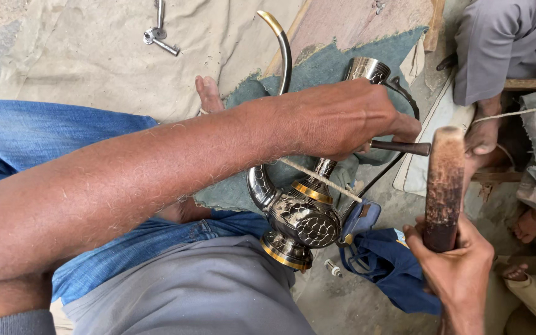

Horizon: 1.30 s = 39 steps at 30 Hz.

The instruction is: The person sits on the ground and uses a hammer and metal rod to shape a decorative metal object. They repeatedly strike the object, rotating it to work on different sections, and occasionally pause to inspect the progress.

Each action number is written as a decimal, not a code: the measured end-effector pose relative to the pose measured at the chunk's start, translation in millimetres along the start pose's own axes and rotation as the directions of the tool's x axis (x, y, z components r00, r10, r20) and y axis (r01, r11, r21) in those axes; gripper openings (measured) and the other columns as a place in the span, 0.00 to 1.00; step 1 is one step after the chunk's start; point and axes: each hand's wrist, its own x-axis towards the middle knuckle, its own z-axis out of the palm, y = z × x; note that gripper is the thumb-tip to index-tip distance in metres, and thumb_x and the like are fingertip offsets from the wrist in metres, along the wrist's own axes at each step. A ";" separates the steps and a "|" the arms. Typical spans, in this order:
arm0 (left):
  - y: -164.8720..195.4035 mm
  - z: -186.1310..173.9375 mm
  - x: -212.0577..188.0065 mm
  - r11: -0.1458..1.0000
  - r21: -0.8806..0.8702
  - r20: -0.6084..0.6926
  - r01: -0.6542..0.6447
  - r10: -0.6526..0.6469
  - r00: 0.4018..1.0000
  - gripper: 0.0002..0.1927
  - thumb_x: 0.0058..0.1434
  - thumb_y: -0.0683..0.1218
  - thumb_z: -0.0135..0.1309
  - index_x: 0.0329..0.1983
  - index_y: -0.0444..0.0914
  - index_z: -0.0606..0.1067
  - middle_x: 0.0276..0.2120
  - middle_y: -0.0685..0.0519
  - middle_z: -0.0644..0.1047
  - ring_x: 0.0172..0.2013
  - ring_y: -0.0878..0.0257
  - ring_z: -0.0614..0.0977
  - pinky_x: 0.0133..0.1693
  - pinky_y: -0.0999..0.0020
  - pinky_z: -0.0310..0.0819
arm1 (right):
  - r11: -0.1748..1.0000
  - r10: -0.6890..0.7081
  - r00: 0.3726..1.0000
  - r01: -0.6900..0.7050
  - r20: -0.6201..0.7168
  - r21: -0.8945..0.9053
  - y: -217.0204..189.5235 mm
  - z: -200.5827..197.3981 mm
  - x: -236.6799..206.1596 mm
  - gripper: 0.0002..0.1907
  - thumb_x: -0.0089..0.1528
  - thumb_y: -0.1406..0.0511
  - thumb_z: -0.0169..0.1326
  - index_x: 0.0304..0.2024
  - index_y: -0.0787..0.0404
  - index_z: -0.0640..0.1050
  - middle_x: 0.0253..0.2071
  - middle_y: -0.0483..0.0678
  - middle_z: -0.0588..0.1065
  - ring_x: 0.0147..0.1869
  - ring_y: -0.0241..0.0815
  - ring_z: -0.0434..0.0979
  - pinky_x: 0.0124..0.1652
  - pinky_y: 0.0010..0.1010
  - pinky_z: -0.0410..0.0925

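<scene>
My left hand closes its grip on a thin dark metal punch, pressing it near the neck of the dark engraved metal ewer with gold bands, which leans across my lap. My right hand grips a worn wooden mallet, raised beside the punch. I judge a strike comes next, needing steady aim. Another person's foot sits close on the right; open ground lies below.

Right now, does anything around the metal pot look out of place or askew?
Nothing looks damaged. The metal pot lies tilted across the lap rather than upright, gripped by the left hand, while the right hand holds a wooden mallet. A small bolt lies loose on the ground under the pot, and metal keys sit apart on the cloth.
</scene>
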 end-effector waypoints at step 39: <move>-9.7 -24.7 -84.7 0.949 -0.305 -0.229 0.083 -0.158 0.960 0.25 0.62 0.41 0.64 0.61 0.39 0.70 0.30 0.50 0.80 0.32 0.55 0.85 0.34 0.52 0.72 | 0.828 -0.275 0.952 0.305 -0.132 0.470 -71.6 17.5 -38.2 0.27 0.62 0.77 0.61 0.60 0.61 0.67 0.40 0.49 0.75 0.44 0.37 0.79 0.47 0.34 0.77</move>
